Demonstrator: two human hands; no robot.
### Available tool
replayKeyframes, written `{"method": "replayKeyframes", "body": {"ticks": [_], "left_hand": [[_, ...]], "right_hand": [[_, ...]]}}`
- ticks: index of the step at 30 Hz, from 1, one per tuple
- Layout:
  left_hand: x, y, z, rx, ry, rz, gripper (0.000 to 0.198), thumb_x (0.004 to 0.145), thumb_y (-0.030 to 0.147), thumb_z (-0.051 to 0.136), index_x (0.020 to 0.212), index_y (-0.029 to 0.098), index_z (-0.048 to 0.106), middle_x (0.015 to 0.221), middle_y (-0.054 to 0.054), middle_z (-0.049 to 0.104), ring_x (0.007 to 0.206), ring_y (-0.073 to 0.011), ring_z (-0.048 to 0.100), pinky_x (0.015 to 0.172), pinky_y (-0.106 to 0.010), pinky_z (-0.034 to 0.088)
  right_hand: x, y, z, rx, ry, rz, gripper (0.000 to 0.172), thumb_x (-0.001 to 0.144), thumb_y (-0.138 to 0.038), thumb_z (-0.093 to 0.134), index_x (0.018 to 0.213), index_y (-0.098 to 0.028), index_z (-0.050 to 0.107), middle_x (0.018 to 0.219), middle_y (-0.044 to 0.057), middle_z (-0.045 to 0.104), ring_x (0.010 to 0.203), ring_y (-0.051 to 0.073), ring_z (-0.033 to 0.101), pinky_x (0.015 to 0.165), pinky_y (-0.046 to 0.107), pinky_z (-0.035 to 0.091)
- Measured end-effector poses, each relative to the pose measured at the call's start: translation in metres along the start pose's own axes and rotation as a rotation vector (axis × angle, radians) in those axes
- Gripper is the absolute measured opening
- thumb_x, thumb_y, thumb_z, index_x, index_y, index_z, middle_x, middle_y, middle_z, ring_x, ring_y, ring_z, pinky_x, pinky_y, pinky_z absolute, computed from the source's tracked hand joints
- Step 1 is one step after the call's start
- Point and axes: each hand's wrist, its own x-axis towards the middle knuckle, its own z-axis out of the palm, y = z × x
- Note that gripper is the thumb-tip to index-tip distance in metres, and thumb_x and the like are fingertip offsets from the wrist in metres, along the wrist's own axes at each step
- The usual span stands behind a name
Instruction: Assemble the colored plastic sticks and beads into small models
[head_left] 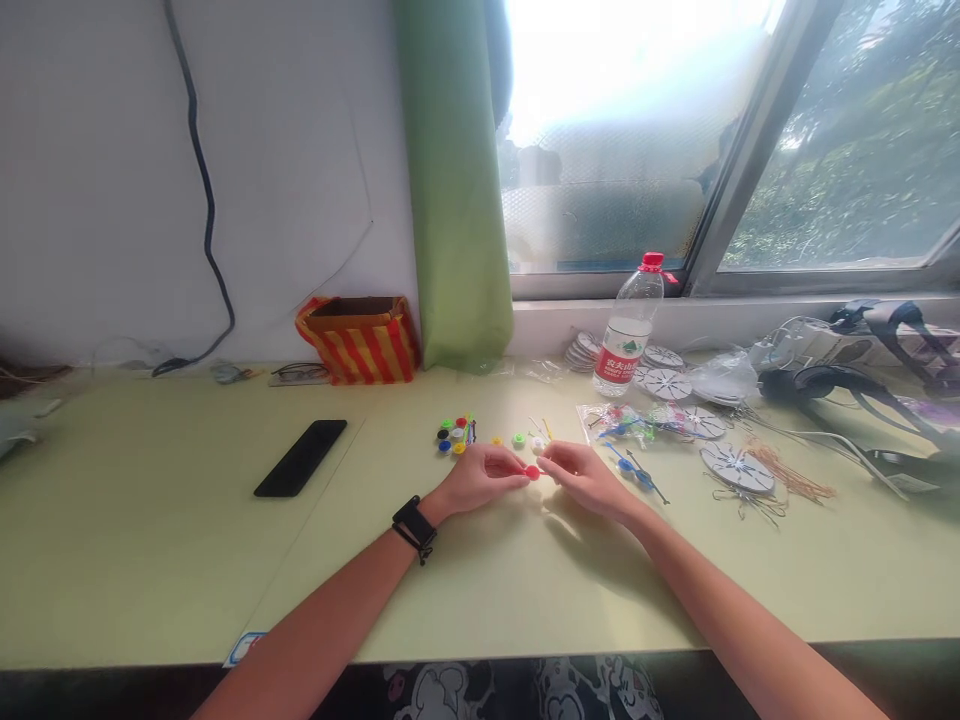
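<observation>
A small round red plastic piece point(532, 472) is held up between my two hands, just above the table. The thumb and fingers of my left hand point(484, 480) pinch its left side. From the right, my right hand point(589, 482) closes its fingertips on a thin part at the piece's edge, too small to make out. Behind my left hand lies a cluster of round coloured pieces point(452, 436), with thin coloured sticks beside them. A green round piece point(519, 440) and a white one point(538, 446) lie just beyond my fingers. Blue pieces with thin dark sticks point(637, 472) are right of my right hand.
A black phone point(301, 458) lies at left. A striped box point(364, 340) stands by the green curtain point(457, 200). At the back right is a water bottle point(624, 335). Further right are white discs point(737, 468), copper-coloured wires point(791, 472) and black straps point(832, 385).
</observation>
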Motion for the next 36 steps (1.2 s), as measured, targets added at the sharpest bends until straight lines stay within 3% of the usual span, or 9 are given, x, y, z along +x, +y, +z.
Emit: {"method": "replayKeyframes", "body": {"ticks": [5, 9, 11, 15, 23, 29, 33, 36], "left_hand": [[-0.003, 0.005, 0.001, 0.309, -0.016, 0.135, 0.017, 0.087, 0.033, 0.075, 0.086, 0.017, 0.079, 0.089, -0.007, 0.076, 0.082, -0.0188, 0.069, 0.072, -0.028, 0.053], [-0.004, 0.003, 0.001, 0.432, 0.033, 0.169, 0.015, 0.089, 0.032, 0.072, 0.086, 0.019, 0.077, 0.084, -0.006, 0.073, 0.079, -0.018, 0.065, 0.065, -0.027, 0.048], [-0.003, 0.0, 0.0, 0.473, 0.092, 0.181, 0.011, 0.089, 0.03, 0.071, 0.089, 0.02, 0.076, 0.09, -0.006, 0.073, 0.085, -0.0193, 0.066, 0.069, -0.028, 0.049], [0.0, -0.003, -0.004, 0.556, 0.218, 0.231, 0.011, 0.089, 0.021, 0.068, 0.098, 0.023, 0.074, 0.105, -0.005, 0.073, 0.107, -0.0244, 0.064, 0.096, -0.039, 0.05], [0.001, -0.009, -0.006, 0.68, 0.268, 0.182, 0.025, 0.085, 0.018, 0.068, 0.109, 0.024, 0.072, 0.117, -0.006, 0.07, 0.116, -0.0282, 0.059, 0.103, -0.046, 0.047], [-0.002, -0.01, -0.005, 0.695, 0.22, 0.128, 0.023, 0.087, 0.023, 0.069, 0.11, 0.025, 0.073, 0.131, -0.009, 0.066, 0.127, -0.0311, 0.055, 0.109, -0.051, 0.045], [-0.001, -0.009, -0.003, 0.618, 0.192, 0.127, 0.021, 0.087, 0.022, 0.069, 0.108, 0.024, 0.074, 0.126, -0.009, 0.067, 0.125, -0.0296, 0.058, 0.109, -0.048, 0.047], [0.0, -0.009, -0.001, 0.529, 0.164, 0.154, 0.021, 0.088, 0.02, 0.066, 0.108, 0.023, 0.072, 0.121, -0.009, 0.068, 0.119, -0.0265, 0.062, 0.1, -0.041, 0.053]], "right_hand": [[-0.003, 0.008, 0.003, -0.126, -0.07, -0.062, 0.032, 0.095, -0.047, 0.063, 0.079, -0.02, 0.064, 0.069, -0.001, 0.054, 0.062, 0.014, 0.045, 0.057, 0.027, 0.037], [-0.004, 0.01, 0.004, -0.206, -0.04, -0.124, 0.019, 0.092, -0.04, 0.067, 0.087, -0.022, 0.068, 0.088, 0.004, 0.061, 0.083, 0.02, 0.057, 0.07, 0.03, 0.047], [-0.004, 0.01, 0.003, -0.248, -0.032, -0.142, 0.011, 0.092, -0.034, 0.068, 0.093, -0.023, 0.07, 0.094, 0.006, 0.063, 0.093, 0.023, 0.057, 0.078, 0.033, 0.048], [-0.003, 0.01, 0.003, -0.334, -0.035, -0.179, 0.004, 0.088, -0.022, 0.066, 0.088, -0.023, 0.07, 0.094, 0.006, 0.066, 0.096, 0.024, 0.055, 0.086, 0.037, 0.047], [-0.001, 0.019, -0.005, -0.556, 0.178, -0.121, 0.015, 0.075, -0.01, 0.058, 0.082, -0.022, 0.064, 0.081, 0.002, 0.064, 0.086, 0.023, 0.053, 0.082, 0.034, 0.042], [-0.001, 0.02, -0.008, -0.701, 0.211, -0.071, 0.021, 0.077, -0.011, 0.053, 0.092, -0.022, 0.062, 0.082, 0.003, 0.065, 0.087, 0.023, 0.053, 0.079, 0.034, 0.038], [0.0, 0.029, -0.012, -0.865, 0.296, 0.073, 0.033, 0.077, -0.013, 0.055, 0.108, -0.02, 0.063, 0.076, 0.004, 0.064, 0.087, 0.026, 0.054, 0.078, 0.036, 0.035], [0.0, 0.037, -0.019, -1.006, 0.377, 0.126, 0.04, 0.073, -0.007, 0.055, 0.111, -0.02, 0.063, 0.087, 0.007, 0.068, 0.09, 0.028, 0.054, 0.078, 0.038, 0.033]]}}
